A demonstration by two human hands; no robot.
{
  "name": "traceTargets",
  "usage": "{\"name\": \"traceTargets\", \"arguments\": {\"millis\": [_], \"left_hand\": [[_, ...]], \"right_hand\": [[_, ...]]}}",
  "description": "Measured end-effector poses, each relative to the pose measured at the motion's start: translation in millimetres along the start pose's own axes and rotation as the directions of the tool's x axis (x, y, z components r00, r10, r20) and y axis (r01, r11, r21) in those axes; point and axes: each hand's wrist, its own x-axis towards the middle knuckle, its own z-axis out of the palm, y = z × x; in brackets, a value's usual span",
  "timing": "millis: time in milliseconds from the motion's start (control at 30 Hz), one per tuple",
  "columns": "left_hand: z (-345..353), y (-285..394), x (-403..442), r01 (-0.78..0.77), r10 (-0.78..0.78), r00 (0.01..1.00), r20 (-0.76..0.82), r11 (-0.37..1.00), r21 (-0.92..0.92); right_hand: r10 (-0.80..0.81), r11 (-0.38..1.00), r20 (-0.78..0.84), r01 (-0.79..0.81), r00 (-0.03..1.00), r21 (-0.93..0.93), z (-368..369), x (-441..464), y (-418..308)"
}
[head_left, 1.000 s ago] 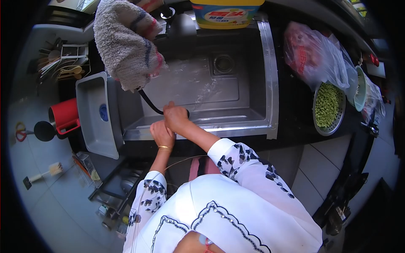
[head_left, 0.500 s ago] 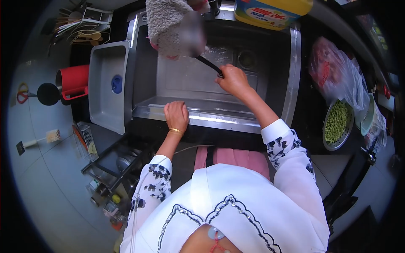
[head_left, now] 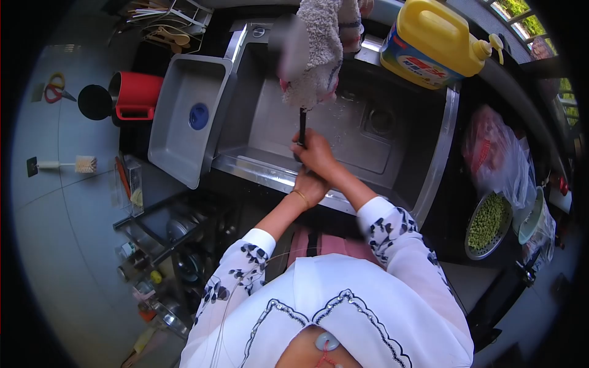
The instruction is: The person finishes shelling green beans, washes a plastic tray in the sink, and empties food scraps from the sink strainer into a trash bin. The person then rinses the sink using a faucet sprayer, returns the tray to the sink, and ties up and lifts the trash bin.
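Over the front part of the metal sink (head_left: 343,132), my right hand (head_left: 316,151) is wrapped round a black handle (head_left: 302,126). My left hand (head_left: 311,187) is just below it at the sink's front edge, partly hidden by the right wrist; its fingertips and anything in them cannot be made out. Above the hands, a grey cloth (head_left: 319,55) with blue and pink stripes hangs over the sink, hiding the handle's upper end. A blurred round object (head_left: 293,48) overlaps the cloth's left side.
A grey basin (head_left: 190,116) with a blue item sits left of the sink, beside a red mug (head_left: 138,95). A yellow detergent bottle (head_left: 429,46) stands behind. To the right are a plastic bag (head_left: 497,159) and a colander of green beans (head_left: 488,227).
My left hand has left its spot on the sink's front edge and come beside my right hand, which still grips the handle. The handle now points more upright. The view has shifted.
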Motion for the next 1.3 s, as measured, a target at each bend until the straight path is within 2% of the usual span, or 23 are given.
{"name": "traceTargets", "arguments": {"millis": [33, 100, 167, 200, 267, 300, 367, 400, 433, 467, 500, 567, 633, 833, 967, 1167, 1233, 1300], "left_hand": [[-2.9, -16.2, -3.5, 0.028, -0.028, 1.0, -0.001, 0.997, 0.076], [2.8, -59.1, -16.8, 0.143, -0.122, 0.975, -0.185, 0.984, 0.107], [-16.5, -80.3, -34.8, 0.317, -0.306, 0.939, -0.154, 0.947, 0.049], [-15.7, -90.1, -39.9, 0.31, -0.3, 0.941, -0.156, 0.949, 0.048], [-7.9, -102.7, -44.1, 0.296, -0.289, 0.836, -0.466, 0.953, -0.061], [-5.9, -100.9, -42.7, 0.286, -0.283, 0.839, -0.465, 0.956, -0.065], [-6.0, -96.2, -39.1, 0.318, -0.329, 0.826, -0.457, 0.942, -0.103], [-7.7, -93.1, -36.8, 0.339, -0.35, 0.823, -0.447, 0.935, -0.106], [-9.4, -91.2, -35.6, 0.327, -0.341, 0.827, -0.448, 0.939, -0.112], [-10.6, -90.9, -36.8, 0.323, -0.342, 0.822, -0.455, 0.939, -0.122], [-11.3, -91.5, -36.4, 0.318, -0.341, 0.818, -0.464, 0.939, -0.128], [-11.3, -91.2, -35.4, 0.313, -0.327, 0.817, -0.475, 0.943, -0.11], [-11.5, -91.8, -36.1, 0.316, -0.329, 0.824, -0.462, 0.942, -0.108], [-8.8, -94.1, -37.0, 0.33, -0.344, 0.835, -0.43, 0.938, -0.11], [-10.1, -93.7, -36.3, 0.31, -0.338, 0.83, -0.444, 0.941, -0.136], [-10.0, -93.3, -36.8, 0.321, -0.344, 0.825, -0.448, 0.938, -0.129], [-9.0, -93.9, -37.1, 0.323, -0.343, 0.828, -0.443, 0.938, -0.122], [-8.3, -94.8, -37.2, 0.326, -0.339, 0.831, -0.441, 0.939, -0.109]], "right_hand": [[-0.046, 0.998, -0.023, 0.047, 0.999, 0.032, 16.3, 8.0, -1.6], [-0.086, 0.996, -0.025, 0.086, 0.996, 0.002, 39.9, 23.7, -20.4], [-0.187, 0.98, -0.065, 0.182, 0.98, -0.082, 66.5, 41.1, -23.4], [-0.186, 0.98, -0.07, 0.18, 0.98, -0.086, 72.7, 50.3, -24.9], [-0.212, 0.953, 0.003, 0.208, 0.977, -0.218, 77.9, 70.4, -24.7], [-0.208, 0.953, -0.003, 0.202, 0.978, -0.225, 78.3, 80.0, -19.4], [-0.138, 0.87, 0.109, 0.173, 0.984, -0.461, 77.3, 98.9, 0.4], [-0.131, 0.868, 0.096, 0.161, 0.987, -0.47, 78.6, 106.6, 21.0], [-0.398, 0.78, -0.071, 0.296, 0.915, -0.551, 82.1, 113.1, 46.8], [-0.639, 0.654, -0.198, 0.389, 0.744, -0.649, 82.2, 118.2, 62.6], [-0.657, 0.632, -0.203, 0.383, 0.726, -0.674, 76.3, 122.6, 66.4], [-0.443, 0.712, -0.074, 0.301, 0.893, -0.635, 67.0, 131.2, 72.1], [-0.317, 0.748, -0.005, 0.247, 0.948, -0.616, 58.8, 132.5, 69.0], [-0.279, 0.803, 0.019, 0.245, 0.96, -0.543, 73.4, 126.4, 38.6], [-0.221, 0.797, 0.033, 0.201, 0.975, -0.569, 77.7, 151.7, 23.3], [-0.106, 0.741, 0.001, 0.08, 0.994, -0.666, 34.7, 183.4, 65.4], [-0.111, 0.771, -0.036, 0.063, 0.993, -0.634, 23.9, 204.5, 102.6], [-0.118, 0.79, -0.044, 0.067, 0.992, -0.61, -2.7, 194.0, 92.6]]}}
